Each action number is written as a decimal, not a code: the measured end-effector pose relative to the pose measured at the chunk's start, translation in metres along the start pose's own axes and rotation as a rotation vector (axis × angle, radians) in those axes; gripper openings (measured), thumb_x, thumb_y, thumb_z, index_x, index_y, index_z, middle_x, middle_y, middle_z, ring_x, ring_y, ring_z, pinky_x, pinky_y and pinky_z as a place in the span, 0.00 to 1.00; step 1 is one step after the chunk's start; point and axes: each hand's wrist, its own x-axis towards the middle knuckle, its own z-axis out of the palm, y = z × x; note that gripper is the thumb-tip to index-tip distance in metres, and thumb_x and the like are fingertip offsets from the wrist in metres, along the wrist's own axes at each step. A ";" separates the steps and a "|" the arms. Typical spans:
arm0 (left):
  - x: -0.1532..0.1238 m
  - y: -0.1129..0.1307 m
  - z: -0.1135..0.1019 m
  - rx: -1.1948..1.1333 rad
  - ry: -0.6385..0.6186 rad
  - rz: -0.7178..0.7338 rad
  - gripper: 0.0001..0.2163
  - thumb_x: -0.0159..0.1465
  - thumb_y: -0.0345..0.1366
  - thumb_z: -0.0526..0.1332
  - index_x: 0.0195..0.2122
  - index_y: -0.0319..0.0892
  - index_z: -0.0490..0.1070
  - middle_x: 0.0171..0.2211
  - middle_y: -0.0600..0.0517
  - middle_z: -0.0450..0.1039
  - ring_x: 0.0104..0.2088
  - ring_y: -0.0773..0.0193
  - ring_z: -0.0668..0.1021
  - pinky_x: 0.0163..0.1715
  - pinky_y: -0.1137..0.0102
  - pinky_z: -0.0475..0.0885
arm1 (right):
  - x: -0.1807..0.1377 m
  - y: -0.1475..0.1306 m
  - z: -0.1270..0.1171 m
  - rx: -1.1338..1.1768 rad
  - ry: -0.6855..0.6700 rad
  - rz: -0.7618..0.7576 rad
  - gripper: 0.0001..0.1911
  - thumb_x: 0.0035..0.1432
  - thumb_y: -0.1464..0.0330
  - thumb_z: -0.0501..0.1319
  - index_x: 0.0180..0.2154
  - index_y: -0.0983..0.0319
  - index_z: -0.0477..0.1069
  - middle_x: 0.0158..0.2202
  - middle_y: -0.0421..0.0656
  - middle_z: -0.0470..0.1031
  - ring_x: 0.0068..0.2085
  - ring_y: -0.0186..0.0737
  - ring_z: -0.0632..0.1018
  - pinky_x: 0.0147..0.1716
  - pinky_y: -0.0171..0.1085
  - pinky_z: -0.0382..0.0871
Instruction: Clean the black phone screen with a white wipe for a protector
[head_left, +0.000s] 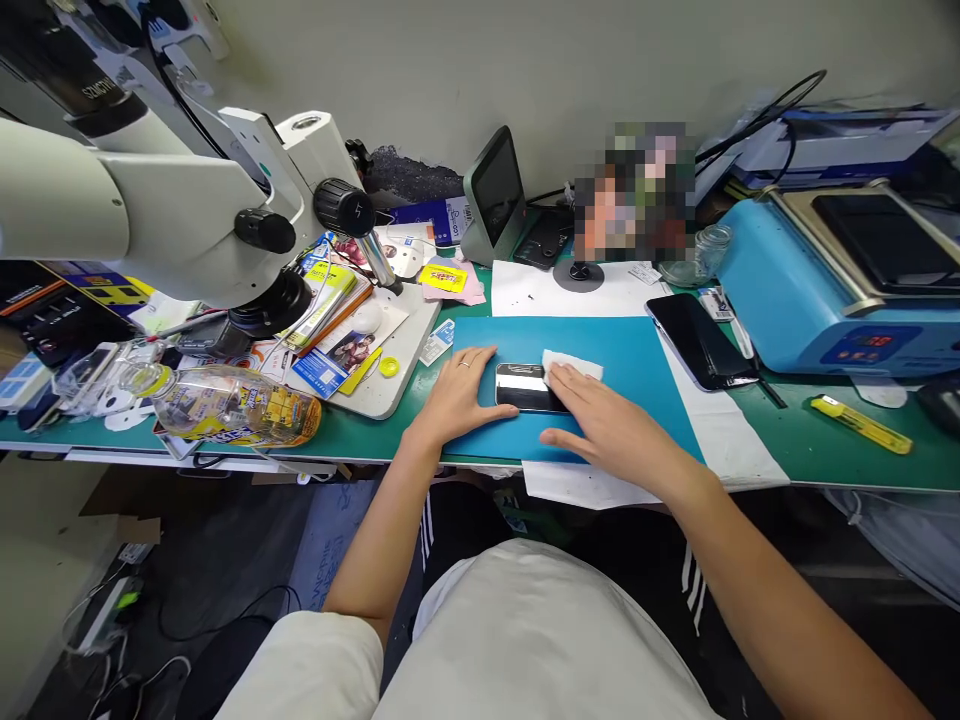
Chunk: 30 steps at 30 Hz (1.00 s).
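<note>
Bench (825, 440): green top, crowded. A blue mat (637, 370) at its front edge carries the work.

Left hand (457, 395): flat on the mat, fingers slightly spread, fingertips at the phone's left end.
Right hand (600, 420): fingers together and flat, pressing a white wipe (574, 362) onto the right end.
Phone (521, 390): dark, lying crosswise mid-mat.

Judgement: brace from the left and keep even, flat pressure along the length.

Around: microscope (150, 200) overhanging at left, blue machine (825, 290) at right, bottle (225, 405) on its side, second phone (697, 340) at the mat's corner, yellow knife (862, 423) well apart. None of these crowds the hands.
</note>
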 end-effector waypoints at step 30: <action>-0.001 -0.003 0.001 0.049 -0.006 0.044 0.30 0.62 0.53 0.69 0.62 0.48 0.67 0.64 0.46 0.66 0.65 0.47 0.65 0.65 0.52 0.63 | -0.020 0.006 0.010 0.025 0.033 0.153 0.40 0.70 0.47 0.43 0.72 0.65 0.50 0.73 0.54 0.52 0.73 0.54 0.54 0.69 0.61 0.54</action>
